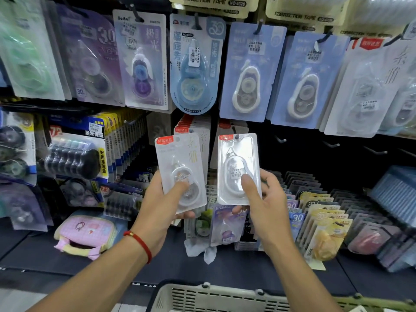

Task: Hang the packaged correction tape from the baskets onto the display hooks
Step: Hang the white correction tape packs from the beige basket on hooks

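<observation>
- The left hand (pixel 164 199) grips a white correction tape pack (pixel 180 170), thumb on its blister, fingers curled behind.
- The right hand (pixel 265 199) pinches a second pack (pixel 238 167), thumb on its front; its hang hole sits at a hook in front of matching packs (pixel 193 129).
- Likely risk: the hole misses the hook tip and the card bends, or the thumb slides on the slick blister and the pack falls toward the basket (pixel 213 296).
- Empty hooks (pixel 331 144) lie to the right.

Single head-worn wide-angle view, facing forward and slightly down; close to display wall (pixel 337 154) of hooks; both forearms enter from bottom edge; basket rim (pixel 220 296) nearest lens.
</observation>
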A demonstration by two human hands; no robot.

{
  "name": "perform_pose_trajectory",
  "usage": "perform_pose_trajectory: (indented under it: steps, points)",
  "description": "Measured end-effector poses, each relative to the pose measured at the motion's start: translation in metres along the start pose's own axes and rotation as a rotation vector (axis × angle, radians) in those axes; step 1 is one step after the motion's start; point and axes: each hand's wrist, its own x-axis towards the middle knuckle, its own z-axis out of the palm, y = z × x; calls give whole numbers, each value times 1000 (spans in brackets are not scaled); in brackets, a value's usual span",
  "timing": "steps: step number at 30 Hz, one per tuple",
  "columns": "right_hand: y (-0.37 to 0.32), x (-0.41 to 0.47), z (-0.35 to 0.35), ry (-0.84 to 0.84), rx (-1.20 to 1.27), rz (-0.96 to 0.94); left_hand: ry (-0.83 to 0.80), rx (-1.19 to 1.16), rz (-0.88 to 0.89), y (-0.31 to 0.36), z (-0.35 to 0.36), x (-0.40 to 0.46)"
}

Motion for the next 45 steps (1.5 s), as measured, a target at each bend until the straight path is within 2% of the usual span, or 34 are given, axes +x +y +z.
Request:
perform_pose_trajectory:
  steps: [3, 7, 12, 14, 22, 38, 39, 41, 44, 45]
  points:
    - [9, 4, -1, 0, -81, 69, 7, 36, 3, 0, 1, 1]
    - [19, 4, -7, -70, -405, 211, -20, 80, 13, 1, 4, -3]
    - [6, -5, 3, -312, -212, 110, -177, 112, -26, 3, 12, -11]
    - [4, -8, 6, -356, -185, 55, -212, 101, -24, 3, 15, -13]
    - [1, -5, 5, -117, 12, 32, -222, 68, 2, 0, 28, -12]
    - [-16, -2, 0, -108, 24, -67, -203, -16, 30, 2, 35, -11]
    - [-14, -1, 0, -101, -1, -61, -192, 35, 36, 0, 34, -10]
    - [-6, 1, -2, -79, -151, -34, -150, 291, 90, -4, 31, -7]
    - [14, 3, -10, -89, -758, 26, -96, 723, 243, -12, 19, 0]
    - [19, 1, -11, -86, -873, 22, -86, 821, 305, -13, 15, 3]
